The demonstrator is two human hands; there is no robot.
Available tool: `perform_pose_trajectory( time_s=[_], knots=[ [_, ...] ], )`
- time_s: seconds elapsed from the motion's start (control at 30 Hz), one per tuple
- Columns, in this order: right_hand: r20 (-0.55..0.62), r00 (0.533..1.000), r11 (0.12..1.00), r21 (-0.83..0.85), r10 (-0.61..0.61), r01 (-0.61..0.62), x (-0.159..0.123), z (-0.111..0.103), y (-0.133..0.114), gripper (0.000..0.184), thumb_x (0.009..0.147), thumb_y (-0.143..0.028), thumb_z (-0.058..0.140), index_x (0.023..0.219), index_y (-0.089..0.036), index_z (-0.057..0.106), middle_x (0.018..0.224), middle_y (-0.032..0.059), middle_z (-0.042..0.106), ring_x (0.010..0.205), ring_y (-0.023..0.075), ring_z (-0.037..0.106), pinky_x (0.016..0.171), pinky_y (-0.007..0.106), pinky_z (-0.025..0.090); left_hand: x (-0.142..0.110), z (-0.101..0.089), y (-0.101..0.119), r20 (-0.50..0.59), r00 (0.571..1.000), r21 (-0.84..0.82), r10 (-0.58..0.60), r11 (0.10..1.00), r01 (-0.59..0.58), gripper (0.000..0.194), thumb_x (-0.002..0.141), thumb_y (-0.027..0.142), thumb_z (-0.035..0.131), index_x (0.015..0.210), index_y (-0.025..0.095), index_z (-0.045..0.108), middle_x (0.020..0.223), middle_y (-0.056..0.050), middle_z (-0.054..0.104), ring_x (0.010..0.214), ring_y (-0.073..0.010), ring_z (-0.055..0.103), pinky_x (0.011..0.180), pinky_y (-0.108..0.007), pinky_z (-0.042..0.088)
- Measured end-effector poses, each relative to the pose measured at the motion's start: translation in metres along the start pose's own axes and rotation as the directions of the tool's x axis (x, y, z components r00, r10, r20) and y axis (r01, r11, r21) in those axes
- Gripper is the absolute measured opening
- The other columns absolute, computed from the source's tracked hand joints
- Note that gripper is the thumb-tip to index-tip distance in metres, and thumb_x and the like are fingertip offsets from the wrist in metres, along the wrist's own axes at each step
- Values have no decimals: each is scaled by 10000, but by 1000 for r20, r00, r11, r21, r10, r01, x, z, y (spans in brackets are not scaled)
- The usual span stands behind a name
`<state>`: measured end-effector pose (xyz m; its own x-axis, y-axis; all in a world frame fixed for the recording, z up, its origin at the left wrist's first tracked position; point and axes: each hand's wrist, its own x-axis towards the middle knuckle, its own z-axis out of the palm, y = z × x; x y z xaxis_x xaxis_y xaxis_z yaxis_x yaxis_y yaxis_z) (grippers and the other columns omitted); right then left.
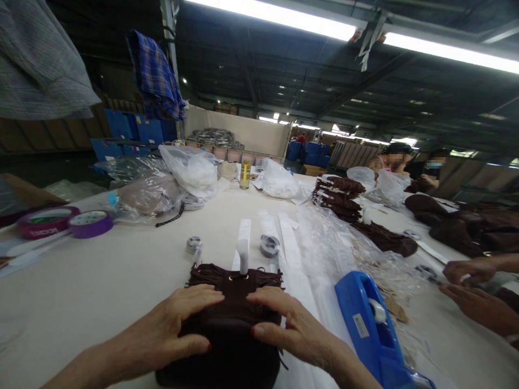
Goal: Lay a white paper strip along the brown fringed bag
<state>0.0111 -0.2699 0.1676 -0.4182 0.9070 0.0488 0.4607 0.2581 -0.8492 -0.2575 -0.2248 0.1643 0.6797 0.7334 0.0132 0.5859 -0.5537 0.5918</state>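
Observation:
A dark brown fringed bag (231,340) lies on the table directly in front of me. My left hand (182,316) rests on its left side, fingers stretched out and thumb apart. On the bag's right side lies my right hand (284,319), its fingers also extended and spread from the thumb. Both palms face down and grip nothing. A white wrapped piece (243,256) sticks up at the bag's far edge, near small gold eyelets. Grey wrapped coils, one on the left (194,246) and one on the right (270,247), lie beyond the fringe.
A blue tape dispenser (365,324) stands at right, beside clear plastic sheeting (336,243). Purple tape rolls (90,223) lie at left. Stacked brown fringed pieces (338,197) and plastic bags (278,181) sit farther back. A co-worker's hands (474,281) work at the right edge.

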Motion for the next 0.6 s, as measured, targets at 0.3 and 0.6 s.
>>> perform_pose_trajectory(
  time_s=[0.3, 0.6],
  knots=[
    [-77, 994, 970, -224, 74, -89, -24, -5, 14, 123, 696, -283, 693, 720, -201, 604, 801, -10, 586, 807, 166, 520, 749, 274, 374, 3, 2, 3, -37, 992, -139, -118, 984, 112, 211, 661, 385, 598, 676, 176, 569, 719, 11, 554, 724, -161, 517, 663, -251, 396],
    [-46, 996, 951, -304, -72, 55, -14, 16, -2, 457, 708, -346, 689, 1125, -223, 550, 1086, 46, 592, 1010, 230, 509, 884, 355, 347, 6, 5, 20, 31, 996, -27, -78, 997, 79, 393, 640, 313, 638, 1019, 215, 606, 996, -4, 629, 952, -214, 540, 846, -294, 398]
  ],
)
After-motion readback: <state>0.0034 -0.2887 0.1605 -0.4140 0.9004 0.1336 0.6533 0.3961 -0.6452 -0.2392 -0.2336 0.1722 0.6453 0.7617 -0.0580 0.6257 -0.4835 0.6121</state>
